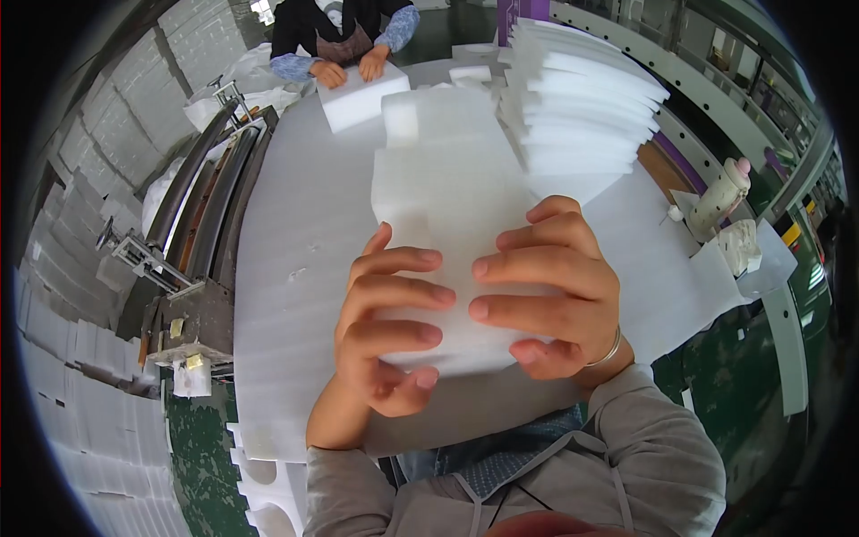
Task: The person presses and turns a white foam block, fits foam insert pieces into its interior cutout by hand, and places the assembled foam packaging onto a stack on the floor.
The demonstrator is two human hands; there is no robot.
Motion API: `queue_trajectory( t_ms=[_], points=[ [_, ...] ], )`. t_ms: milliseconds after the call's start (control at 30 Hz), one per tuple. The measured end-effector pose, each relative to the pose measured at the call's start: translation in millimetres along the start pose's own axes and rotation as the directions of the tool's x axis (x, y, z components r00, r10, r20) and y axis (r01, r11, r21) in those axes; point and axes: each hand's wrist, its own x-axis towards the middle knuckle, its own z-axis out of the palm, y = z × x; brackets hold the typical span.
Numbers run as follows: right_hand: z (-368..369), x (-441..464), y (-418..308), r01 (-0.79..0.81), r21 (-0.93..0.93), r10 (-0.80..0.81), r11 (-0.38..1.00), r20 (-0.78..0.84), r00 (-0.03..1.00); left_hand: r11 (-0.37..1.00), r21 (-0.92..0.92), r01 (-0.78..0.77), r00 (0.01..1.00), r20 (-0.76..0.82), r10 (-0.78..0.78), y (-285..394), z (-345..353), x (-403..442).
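Although partly covered by foam, can make out white table across the middle. At 8 o'clock, see stacked white sheets, cut off by black lens rim. Between 9 and 10, see roller machine just beside table. At 6, see grey jacket, hiding part of near table edge. At 2, see rail frame, partly blocked by tall foam stack. At 11, see co-worker, cut off at top edge, both hands on a white block.

At dial center, see white foam piece, sides hidden by fingers; can't separate its far edge from foam pieces toward 12, all white on white. Over it, right hand and left hand facing each other, fingers curved and spread, thumbs apart, wide gap between hands; cannot tell if gripping or just resting. Between 2 and 3, see white bottle; next to it, crumpled white item, too blurred to identify. On right wrist, see thin bangle, partly hidden.
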Motion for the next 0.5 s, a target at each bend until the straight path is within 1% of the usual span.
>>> queue_trajectory(
  t_ms=[33, 100, 133, 267, 367, 433, 500],
  points=[
    [-1, -3, -1, -0.004, 0.007, 0.004, 1.0, 0.027, 1.0, 1.0, -0.016, 0.024, 1.0, 0.008, -0.024, 3, 1, 0],
    [4, -2, -3, 0.022, 0.115, -0.021, 0.993, -0.005, 1.0, 0.998, -0.033, 0.054, 0.998, 0.028, -0.053, 8, 0, 1],
    [6, -1, -5, 0.041, 0.169, -0.037, 0.985, -0.024, 0.999, 0.998, -0.026, 0.058, 0.998, 0.014, -0.057, 11, 1, 1],
    [15, -6, -17, 0.07, 0.155, -0.048, 0.985, -0.138, 0.989, 0.997, -0.019, 0.081, 0.996, -0.032, -0.081, 21, 10, -2],
    [18, -7, -30, -0.034, 0.136, 0.06, 0.99, -0.193, 0.979, 0.997, -0.039, 0.068, 0.996, -0.054, -0.07, 18, 13, -1],
    [18, -5, -32, -0.044, 0.131, 0.068, 0.99, -0.187, 0.98, 0.994, -0.085, 0.064, 0.995, -0.069, -0.07, 13, 15, -1],
    [17, -4, -30, -0.046, 0.138, 0.07, 0.989, -0.173, 0.982, 0.995, -0.069, 0.076, 0.995, -0.066, -0.081, 11, 15, 0]
  ],
)
